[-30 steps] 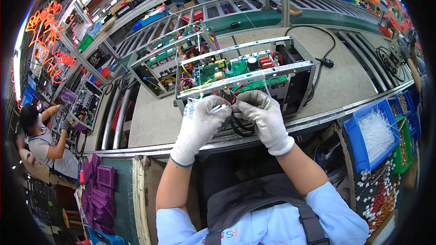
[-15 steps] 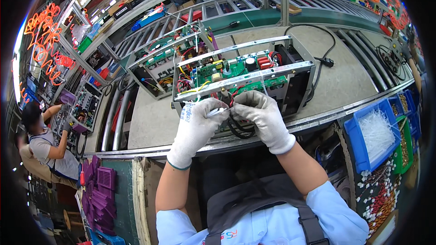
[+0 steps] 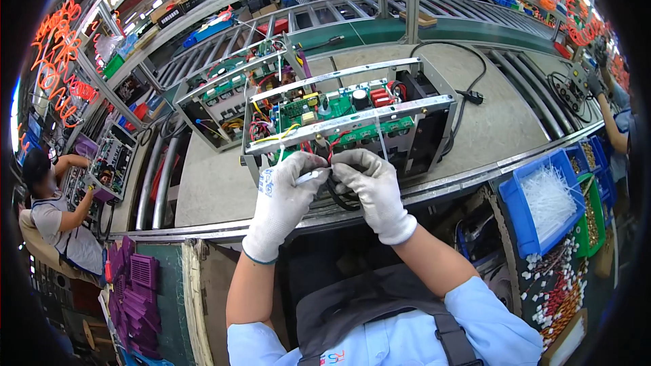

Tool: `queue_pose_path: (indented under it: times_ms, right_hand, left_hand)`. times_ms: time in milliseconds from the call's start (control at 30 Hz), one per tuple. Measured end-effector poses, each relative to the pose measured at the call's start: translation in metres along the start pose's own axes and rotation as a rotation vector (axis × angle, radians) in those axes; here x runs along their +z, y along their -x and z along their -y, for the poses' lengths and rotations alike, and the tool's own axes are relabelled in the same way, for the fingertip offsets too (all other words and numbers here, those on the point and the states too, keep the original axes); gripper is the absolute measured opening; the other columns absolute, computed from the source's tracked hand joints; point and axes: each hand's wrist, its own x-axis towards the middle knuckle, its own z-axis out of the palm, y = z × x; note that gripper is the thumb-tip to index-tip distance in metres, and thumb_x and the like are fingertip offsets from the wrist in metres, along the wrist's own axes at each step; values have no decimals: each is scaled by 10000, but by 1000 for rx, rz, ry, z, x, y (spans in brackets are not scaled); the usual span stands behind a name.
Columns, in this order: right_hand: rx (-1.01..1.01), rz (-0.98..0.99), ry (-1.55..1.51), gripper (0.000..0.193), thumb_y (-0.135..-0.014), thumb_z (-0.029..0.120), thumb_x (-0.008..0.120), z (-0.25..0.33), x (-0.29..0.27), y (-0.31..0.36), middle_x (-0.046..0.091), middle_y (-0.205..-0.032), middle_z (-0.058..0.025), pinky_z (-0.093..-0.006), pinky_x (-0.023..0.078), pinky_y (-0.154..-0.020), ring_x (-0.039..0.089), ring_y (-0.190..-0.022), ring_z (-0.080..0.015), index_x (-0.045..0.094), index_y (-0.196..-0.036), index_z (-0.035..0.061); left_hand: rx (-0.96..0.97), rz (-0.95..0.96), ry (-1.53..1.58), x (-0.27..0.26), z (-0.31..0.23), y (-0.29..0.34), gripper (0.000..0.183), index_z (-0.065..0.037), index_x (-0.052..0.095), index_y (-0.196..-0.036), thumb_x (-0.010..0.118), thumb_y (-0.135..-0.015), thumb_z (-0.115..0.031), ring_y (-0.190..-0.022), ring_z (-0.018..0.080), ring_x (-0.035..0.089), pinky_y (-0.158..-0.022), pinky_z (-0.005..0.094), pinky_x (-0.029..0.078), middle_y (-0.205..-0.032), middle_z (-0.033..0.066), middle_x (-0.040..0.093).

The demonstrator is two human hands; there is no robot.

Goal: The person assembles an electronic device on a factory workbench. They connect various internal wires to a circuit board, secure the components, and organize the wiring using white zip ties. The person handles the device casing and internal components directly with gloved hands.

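An open electronics chassis (image 3: 349,127) with green circuit boards, a metal frame and a fan stands in front of me. At its near side my gloved left hand (image 3: 281,196) is closed around a small white plastic piece (image 3: 308,177), whose exact kind does not show. My gloved right hand (image 3: 373,186) meets it, thumb and finger pinched together beside thin red and black wires (image 3: 329,156). What that pinch holds is hidden by the fingertips. Below the hands loops a thick black cable (image 3: 339,198). A white strap (image 3: 381,139) hangs from the chassis's front rail.
A second open chassis (image 3: 220,98) stands behind at left. Metal rollers (image 3: 519,88) flank the worktop (image 3: 210,193). To the right are a blue bin (image 3: 542,196) of white strips and a green bin (image 3: 591,220); purple plastic parts (image 3: 135,291) lie lower left. Co-workers are at both sides.
The view has shifted, so the bench and chassis appear farther left. My hands stay together at the chassis's near side, still pinching. More of a co-worker's arm shows at the right.
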Motion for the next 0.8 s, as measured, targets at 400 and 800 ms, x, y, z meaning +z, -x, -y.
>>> queue_pose_path:
  times_ms: [400,800]
  right_hand:
    - [-265,99,86,123,-858,-64,630,-12,10,13,635,-958,-39,-213,491,-766,601,-855,-91,695,-947,-10]
    - [-234,354,1094,484,-781,302,766,3,-41,8,640,-811,-118,-304,509,-620,628,-693,-183,614,-1125,-3]
  left_hand:
    - [-6,-171,245,15,15,3,141,16,597,-935,672,-830,-38,-791,128,612,-717,283,483,-827,89,646]
    - [179,-155,-24,38,60,27,252,0,640,-1025,699,-834,-153,-836,313,657,-715,376,511,-887,175,670]
